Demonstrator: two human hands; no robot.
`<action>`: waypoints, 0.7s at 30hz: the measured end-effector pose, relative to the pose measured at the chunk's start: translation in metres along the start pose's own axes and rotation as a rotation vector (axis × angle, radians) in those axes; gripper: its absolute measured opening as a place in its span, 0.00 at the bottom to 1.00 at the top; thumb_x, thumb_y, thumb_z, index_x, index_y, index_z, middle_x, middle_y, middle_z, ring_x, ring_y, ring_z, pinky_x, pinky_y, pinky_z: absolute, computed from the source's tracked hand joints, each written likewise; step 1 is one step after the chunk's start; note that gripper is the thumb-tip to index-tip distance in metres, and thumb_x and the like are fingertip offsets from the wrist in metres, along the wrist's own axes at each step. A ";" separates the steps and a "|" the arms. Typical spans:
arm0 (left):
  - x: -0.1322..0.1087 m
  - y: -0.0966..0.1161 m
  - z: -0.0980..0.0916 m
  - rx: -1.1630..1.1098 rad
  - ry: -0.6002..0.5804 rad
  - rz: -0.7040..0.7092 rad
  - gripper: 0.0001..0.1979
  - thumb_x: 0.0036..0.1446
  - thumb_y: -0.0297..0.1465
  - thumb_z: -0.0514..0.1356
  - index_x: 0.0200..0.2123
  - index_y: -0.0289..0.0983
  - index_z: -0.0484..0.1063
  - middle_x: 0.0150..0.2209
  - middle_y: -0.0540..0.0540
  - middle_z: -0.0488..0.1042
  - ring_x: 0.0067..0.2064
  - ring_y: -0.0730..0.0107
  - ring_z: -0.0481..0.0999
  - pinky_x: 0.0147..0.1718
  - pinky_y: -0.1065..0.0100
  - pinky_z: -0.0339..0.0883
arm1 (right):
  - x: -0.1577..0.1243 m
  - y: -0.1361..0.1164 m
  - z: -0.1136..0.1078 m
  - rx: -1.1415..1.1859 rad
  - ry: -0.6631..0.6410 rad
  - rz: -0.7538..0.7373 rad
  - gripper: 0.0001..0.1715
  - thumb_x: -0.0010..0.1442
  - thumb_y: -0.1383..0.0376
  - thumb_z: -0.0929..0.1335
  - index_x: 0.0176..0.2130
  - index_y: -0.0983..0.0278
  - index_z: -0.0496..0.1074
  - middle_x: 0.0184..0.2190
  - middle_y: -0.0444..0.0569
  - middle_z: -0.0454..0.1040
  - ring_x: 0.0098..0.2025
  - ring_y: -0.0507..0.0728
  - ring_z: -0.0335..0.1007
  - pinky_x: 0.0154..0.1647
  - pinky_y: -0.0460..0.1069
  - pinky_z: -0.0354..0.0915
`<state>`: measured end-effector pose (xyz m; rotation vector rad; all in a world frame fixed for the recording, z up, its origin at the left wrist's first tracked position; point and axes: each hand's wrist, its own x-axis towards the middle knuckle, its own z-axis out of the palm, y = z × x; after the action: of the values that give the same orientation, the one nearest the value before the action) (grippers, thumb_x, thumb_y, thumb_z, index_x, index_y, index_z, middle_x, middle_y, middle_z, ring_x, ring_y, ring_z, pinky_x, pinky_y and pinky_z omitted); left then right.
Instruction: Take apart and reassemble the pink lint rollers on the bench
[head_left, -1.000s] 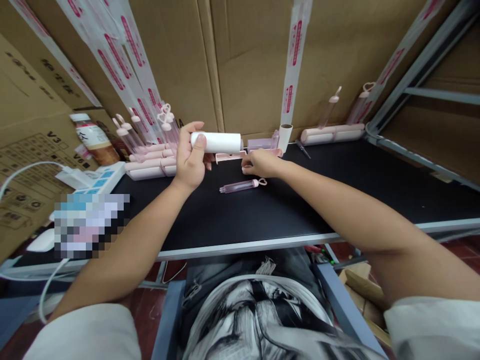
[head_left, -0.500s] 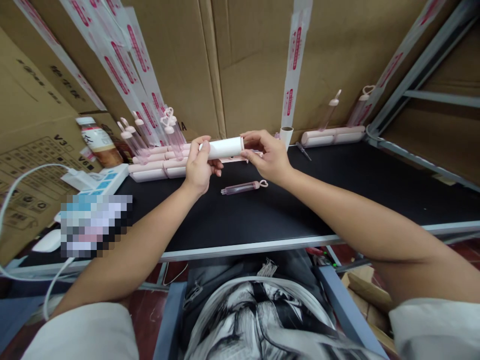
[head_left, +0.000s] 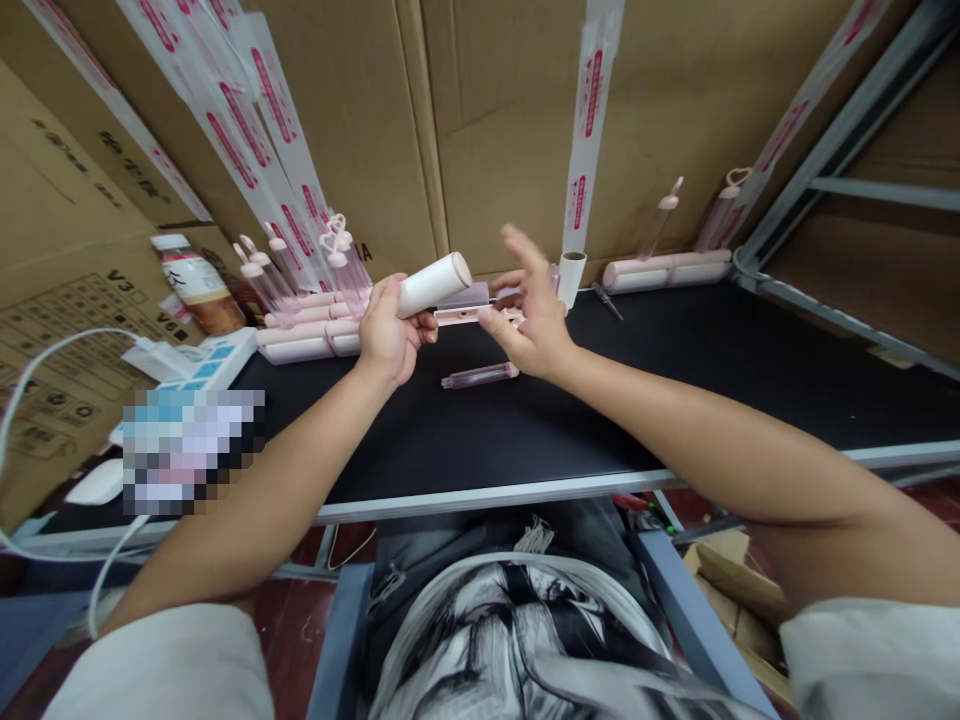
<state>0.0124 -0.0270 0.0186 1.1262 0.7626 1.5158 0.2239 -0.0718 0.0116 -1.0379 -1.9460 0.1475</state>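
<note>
A white tube with a pink end cap is gripped in my left hand, its capped end tilted up to the right. My right hand is apart from the tube, fingers spread, with nothing in it. A clear pink tube lies on the black table below the hands. Behind them, a pink strip-like part is partly hidden by my right hand. A white open-topped cup stands just beyond the right hand.
At the left back are pink cases with clear tubes standing on them, a bottle and a power strip. More pink cases sit at the right back, near a small dark tool. Cardboard stands behind.
My right hand has let go of the tube's end and opened its fingers. The tube's right end has swung upward, showing the pink cap.
</note>
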 end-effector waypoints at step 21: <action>-0.003 0.007 -0.006 0.290 -0.340 -0.045 0.35 0.48 0.51 0.80 0.46 0.40 0.66 0.37 0.52 0.76 0.28 0.75 0.78 0.17 0.75 0.71 | 0.033 0.048 -0.014 -0.458 -0.425 0.039 0.34 0.66 0.75 0.62 0.66 0.64 0.79 0.60 0.59 0.83 0.64 0.72 0.73 0.67 0.66 0.66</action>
<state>0.0042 -0.0312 0.0223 1.5252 0.7796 1.1565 0.2553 -0.0216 0.0195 -1.4310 -2.4129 -0.0687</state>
